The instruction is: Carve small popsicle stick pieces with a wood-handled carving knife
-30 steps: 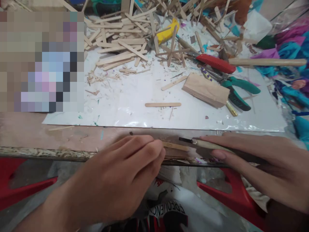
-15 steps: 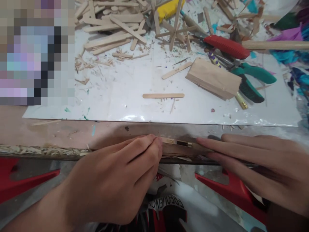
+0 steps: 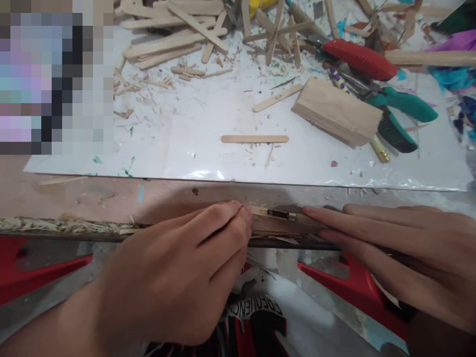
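Observation:
Near the table's front edge, my left hand is closed, its fingertips pinching a wooden craft stick. Most of that stick is hidden beneath the fingers. My right hand has its fingers wrapped along the wooden handle of a small chisel-like tool with a dark blade and a metal collar. The blade lies on the stick, pointing left, close to a small marking on it. Its exact cutting tip is too small to make out. A loose craft stick lies flat on the white sheet beyond my hands.
The white sheet carries a pile of craft sticks, wood scraps, a wooden block, green-handled pliers and a red-handled cutter. Shavings line the table edge. Red chair parts show below. The upper left is pixelated.
The tool's blade has moved slightly left along the stick, nearer my left fingertips. Both hands keep their holds. The camera view has shifted a little.

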Demonstrator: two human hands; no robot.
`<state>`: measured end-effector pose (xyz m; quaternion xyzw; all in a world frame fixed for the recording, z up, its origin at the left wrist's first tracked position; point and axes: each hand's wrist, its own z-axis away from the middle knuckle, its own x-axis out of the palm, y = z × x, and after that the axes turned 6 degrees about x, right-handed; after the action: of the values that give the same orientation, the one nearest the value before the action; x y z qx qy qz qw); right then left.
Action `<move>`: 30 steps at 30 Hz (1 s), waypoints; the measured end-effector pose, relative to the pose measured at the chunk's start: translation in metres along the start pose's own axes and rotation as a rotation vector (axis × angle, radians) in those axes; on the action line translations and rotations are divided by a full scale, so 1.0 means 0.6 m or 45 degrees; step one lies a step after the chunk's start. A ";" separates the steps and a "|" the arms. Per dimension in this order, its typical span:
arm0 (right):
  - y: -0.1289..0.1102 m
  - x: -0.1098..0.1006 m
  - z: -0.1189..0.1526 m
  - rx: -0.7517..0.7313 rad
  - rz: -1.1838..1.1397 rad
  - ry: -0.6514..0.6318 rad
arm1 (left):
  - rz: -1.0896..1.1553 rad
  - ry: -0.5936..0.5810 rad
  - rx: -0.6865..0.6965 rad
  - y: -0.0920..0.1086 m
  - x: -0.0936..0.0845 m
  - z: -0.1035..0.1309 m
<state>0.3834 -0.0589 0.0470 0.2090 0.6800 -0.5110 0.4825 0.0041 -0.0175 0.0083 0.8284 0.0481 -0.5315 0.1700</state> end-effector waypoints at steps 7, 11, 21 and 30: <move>0.008 0.002 -0.001 -0.045 0.004 -0.037 | 0.012 0.003 0.025 -0.001 -0.010 -0.014; 0.008 0.000 -0.002 -0.056 0.013 -0.057 | 0.026 0.007 0.002 0.003 -0.004 -0.006; 0.009 0.001 -0.007 -0.013 -0.031 -0.048 | 0.042 -0.005 -0.026 0.005 -0.001 -0.002; 0.009 0.004 -0.008 -0.043 0.014 -0.048 | 0.059 0.024 -0.046 0.004 0.002 -0.003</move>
<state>0.3844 -0.0529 0.0421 0.1950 0.6781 -0.5007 0.5015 0.0066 -0.0193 0.0084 0.8310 0.0403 -0.5187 0.1968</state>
